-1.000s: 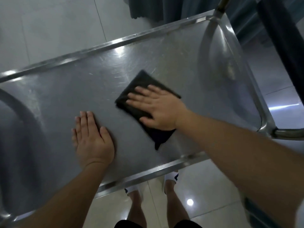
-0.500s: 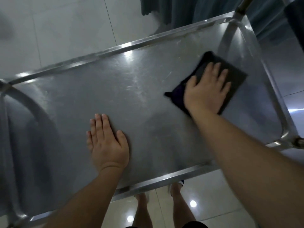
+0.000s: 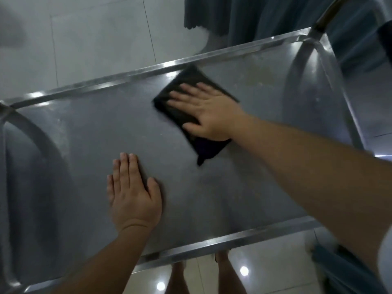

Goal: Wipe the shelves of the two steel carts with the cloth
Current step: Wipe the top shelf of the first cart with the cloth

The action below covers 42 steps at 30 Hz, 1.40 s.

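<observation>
The steel cart's top shelf [image 3: 95,128] fills the view, with a raised rim on all sides. A black cloth [image 3: 180,96] lies flat on it near the far rim, a little right of the middle. My right hand [image 3: 209,111] presses palm-down on the cloth, fingers spread and pointing left. My left hand [image 3: 132,192] rests flat on the bare steel nearer to me, left of the cloth, holding nothing. Part of the cloth shows blurred below my right wrist.
Curved steel handle bars rise at the left end [image 3: 31,132] and right end [image 3: 303,52] of the cart. A dark curtain [image 3: 244,18] hangs beyond the far rim. Pale floor tiles [image 3: 84,39] surround the cart; my feet [image 3: 180,279] show below the near rim.
My right hand has slid the cloth from the right end of the shelf back leftward along the far rim. My left hand has stayed flat on the steel.
</observation>
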### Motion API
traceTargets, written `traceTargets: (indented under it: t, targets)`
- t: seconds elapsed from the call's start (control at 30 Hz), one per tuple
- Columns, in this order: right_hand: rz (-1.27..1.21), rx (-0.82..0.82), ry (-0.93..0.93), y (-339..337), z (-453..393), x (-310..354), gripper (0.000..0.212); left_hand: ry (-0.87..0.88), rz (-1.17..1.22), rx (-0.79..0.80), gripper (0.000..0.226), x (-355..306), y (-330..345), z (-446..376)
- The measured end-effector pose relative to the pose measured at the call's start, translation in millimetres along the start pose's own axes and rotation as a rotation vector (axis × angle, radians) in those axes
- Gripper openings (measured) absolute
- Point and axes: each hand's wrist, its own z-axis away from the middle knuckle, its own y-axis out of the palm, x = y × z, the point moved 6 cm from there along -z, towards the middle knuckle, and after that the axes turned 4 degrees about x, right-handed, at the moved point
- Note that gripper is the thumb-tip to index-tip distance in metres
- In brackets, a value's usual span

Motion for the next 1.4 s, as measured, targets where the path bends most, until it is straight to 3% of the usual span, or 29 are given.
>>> traceTargets:
  t: [0.23, 0.33, 0.4, 0.47, 0.63, 0.87, 0.93, 1.2, 1.4]
  targets:
    - [-0.097, -0.028, 0.738, -13, 119, -188, 0.080, -0.006, 0.006, -0.007, 0.077, -1, 0, -1]
    - [-0.184, -0.084, 1.009, -10, 121, -202, 0.080, 0.004, 0.000, 0.001, 0.077, 1, 1, -1]
    - [-0.298, -0.160, 1.238, -9, 100, -185, 0.079, 0.000, 0.000, 0.000, 0.076, 1, 2, -1]
    - [-0.376, -0.224, 1.343, -9, 68, -155, 0.079, -0.002, 0.000, -0.010, 0.076, 1, 2, -2]
    - [-0.338, -0.242, 1.117, -18, -31, -50, 0.079, -0.001, -0.006, -0.005, 0.077, 3, 2, -2]
    - [-0.144, -0.101, 0.264, -14, -131, 65, 0.075, -0.016, -0.020, 0.006, 0.078, 3, 3, -2]
    - [-0.125, -0.070, 0.150, -15, -152, 75, 0.072, -0.021, -0.023, 0.011, 0.078, 3, 3, -3]
    - [-0.239, -0.171, 0.265, -36, -170, 54, 0.046, -0.021, -0.029, 0.002, 0.076, 4, 3, -3]
    - [-0.218, -0.195, 0.367, -36, -93, -58, 0.050, -0.011, -0.018, -0.046, 0.076, 6, 3, -3]
